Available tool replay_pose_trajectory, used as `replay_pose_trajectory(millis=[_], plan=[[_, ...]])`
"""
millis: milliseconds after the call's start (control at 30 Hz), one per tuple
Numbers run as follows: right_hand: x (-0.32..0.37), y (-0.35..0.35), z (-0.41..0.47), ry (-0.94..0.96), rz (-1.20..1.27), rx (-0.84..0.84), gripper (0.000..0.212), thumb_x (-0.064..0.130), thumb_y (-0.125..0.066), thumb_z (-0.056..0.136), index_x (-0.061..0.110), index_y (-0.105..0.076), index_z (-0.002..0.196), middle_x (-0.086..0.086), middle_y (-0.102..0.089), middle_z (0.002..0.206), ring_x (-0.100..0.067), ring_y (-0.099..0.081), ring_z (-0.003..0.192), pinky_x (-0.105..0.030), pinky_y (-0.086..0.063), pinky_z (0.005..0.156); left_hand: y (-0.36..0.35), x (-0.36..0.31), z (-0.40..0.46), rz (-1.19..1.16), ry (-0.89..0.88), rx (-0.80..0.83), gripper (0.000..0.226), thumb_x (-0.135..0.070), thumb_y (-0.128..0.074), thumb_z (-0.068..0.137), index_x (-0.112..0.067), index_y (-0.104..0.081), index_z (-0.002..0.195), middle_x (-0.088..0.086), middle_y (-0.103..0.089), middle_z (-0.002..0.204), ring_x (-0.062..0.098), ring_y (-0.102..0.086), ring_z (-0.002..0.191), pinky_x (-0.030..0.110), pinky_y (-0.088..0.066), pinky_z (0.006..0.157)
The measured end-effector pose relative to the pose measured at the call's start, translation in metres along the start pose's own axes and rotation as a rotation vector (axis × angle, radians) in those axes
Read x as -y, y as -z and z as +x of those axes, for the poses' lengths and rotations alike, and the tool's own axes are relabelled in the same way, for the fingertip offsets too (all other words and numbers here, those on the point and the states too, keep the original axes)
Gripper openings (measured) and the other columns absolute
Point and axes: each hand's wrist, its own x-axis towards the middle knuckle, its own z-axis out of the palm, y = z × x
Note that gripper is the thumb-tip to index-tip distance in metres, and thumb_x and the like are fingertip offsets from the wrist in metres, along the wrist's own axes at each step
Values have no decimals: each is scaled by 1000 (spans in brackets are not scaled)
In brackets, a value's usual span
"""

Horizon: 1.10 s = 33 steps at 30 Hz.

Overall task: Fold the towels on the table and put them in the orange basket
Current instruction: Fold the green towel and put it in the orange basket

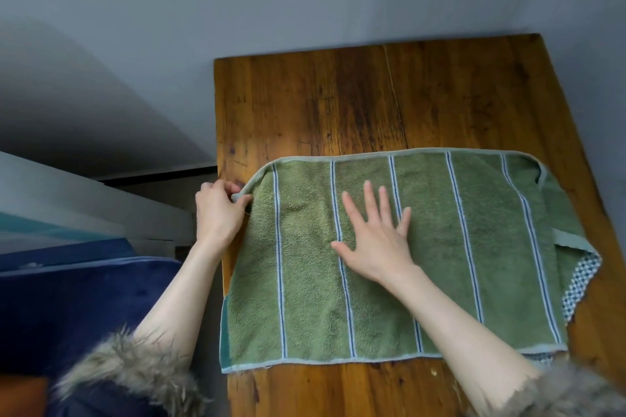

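Green terry, striped in white and blue, the towel (440,247) lies spread on the wooden table (338,95), its left edge hanging just past the table's left side. At the towel's far-left corner the left hand (218,210) pinches the hem, probably to tug that corner square. On the towel's middle the right hand (376,237) lies flat, fingers straight and spread, likely pinning the cloth. A checked cloth (579,284) peeks from under the towel's right edge. No orange basket can be made out for certain
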Motion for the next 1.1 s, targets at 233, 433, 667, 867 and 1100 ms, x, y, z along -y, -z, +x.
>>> replay_pose_trajectory(millis=[233,433,667,867,1100], plan=[[48,-24,10,168,-119,42,90,70,-40,83,37,16,145,-2,36,148,-29,35,135,-69,12,105,27,-13,4,-319,-80,-91,17,-19,-53,94,-12,-50,110,-8,-54,85,10,-49,80,15,-35,66],[45,-32,12,171,-173,45,99,78,-41,76,39,22,143,-2,40,146,-30,36,134,-69,14,101,36,-9,30,-245,-179,-133,35,-15,-55,93,-11,-44,126,7,-58,106,16,-53,92,25,-39,86],[49,-34,15,170,-194,11,102,81,-39,73,39,23,142,-4,40,146,-33,36,134,-72,14,99,-7,14,-16,253,-536,-46,49,-27,-47,95,-12,-38,140,14,-30,151,33,-19,142,45,-17,115],[35,-32,6,214,-73,-69,79,67,-33,87,38,12,146,2,34,149,-22,29,139,-63,10,110,-32,33,-24,526,-530,155,67,-62,-10,88,-35,-7,149,-2,10,157,20,19,142,39,13,115],[-28,-47,-27,49,80,-101,68,62,-1,82,36,7,144,3,23,152,-18,21,142,-51,10,115,-33,15,-36,518,-433,180,61,-49,-23,94,-28,-11,150,6,10,158,21,20,142,46,13,114]])
